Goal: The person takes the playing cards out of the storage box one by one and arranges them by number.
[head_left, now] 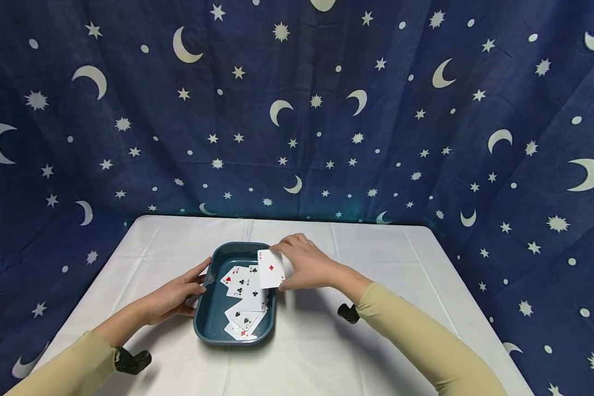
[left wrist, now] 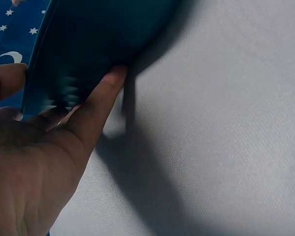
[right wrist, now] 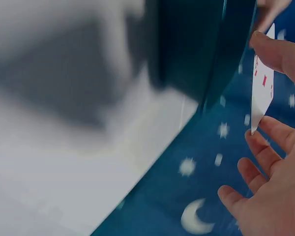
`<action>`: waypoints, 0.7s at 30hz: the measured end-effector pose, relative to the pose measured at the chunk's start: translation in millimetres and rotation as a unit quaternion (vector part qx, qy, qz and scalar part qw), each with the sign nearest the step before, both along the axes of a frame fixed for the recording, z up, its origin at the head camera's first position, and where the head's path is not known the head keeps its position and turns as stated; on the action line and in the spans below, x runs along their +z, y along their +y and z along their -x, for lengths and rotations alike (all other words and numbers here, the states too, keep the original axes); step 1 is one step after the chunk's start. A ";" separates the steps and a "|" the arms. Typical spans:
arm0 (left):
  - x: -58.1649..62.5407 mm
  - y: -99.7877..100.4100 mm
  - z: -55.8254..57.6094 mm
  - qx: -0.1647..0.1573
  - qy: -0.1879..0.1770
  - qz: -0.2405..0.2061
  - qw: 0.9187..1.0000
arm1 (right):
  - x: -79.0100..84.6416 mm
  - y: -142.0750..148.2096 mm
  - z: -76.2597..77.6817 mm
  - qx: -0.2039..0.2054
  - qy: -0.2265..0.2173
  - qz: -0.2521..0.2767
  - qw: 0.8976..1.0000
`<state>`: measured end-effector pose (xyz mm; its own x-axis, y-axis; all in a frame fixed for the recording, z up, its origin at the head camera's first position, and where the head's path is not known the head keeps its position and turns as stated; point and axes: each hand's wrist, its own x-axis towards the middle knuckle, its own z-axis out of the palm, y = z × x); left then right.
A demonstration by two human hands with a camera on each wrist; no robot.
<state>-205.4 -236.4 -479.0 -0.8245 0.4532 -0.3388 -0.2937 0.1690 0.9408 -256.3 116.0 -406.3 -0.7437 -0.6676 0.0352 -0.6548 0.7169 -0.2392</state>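
A dark teal tray (head_left: 235,342) with rounded corners stands on the white-covered table. At its left side my left hand (head_left: 175,294) grips the wall, with fingertips at the rim and others against the outside. The left wrist view shows fingers pressed to the tray's outer wall (left wrist: 103,34). My right hand (head_left: 307,267) pinches an ace of diamonds (head_left: 271,268) by opposite edges, face showing, over the tray's right rim. Beneath it, several face-up playing cards (head_left: 242,316) lie loosely overlapped inside the tray, partly hidden by the held card.
A white cloth (head_left: 376,341) covers the table, with its far edge against a dark blue curtain (head_left: 317,165) patterned with moons and stars. Black straps with small mounts (head_left: 133,362) sit on both wrists.
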 end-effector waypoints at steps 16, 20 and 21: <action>1.7 2.2 -2.2 0.014 0.000 0.010 1.000 | -6.0 109.9 32.1 -0.120 -0.031 0.056 0.991; 2.8 4.2 -3.5 0.020 -0.002 0.016 1.000 | -19.3 124.0 38.4 -0.137 -0.054 0.053 0.988; 2.8 4.5 -3.5 0.020 -0.001 0.017 1.000 | -22.7 126.7 40.1 -0.140 -0.059 0.050 0.987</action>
<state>-201.9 -231.9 -476.2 -0.8409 0.4081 -0.3554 -0.3033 0.1886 0.9340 -296.3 242.7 -429.0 -0.9013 -0.4332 -0.0075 -0.3981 0.8347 -0.3806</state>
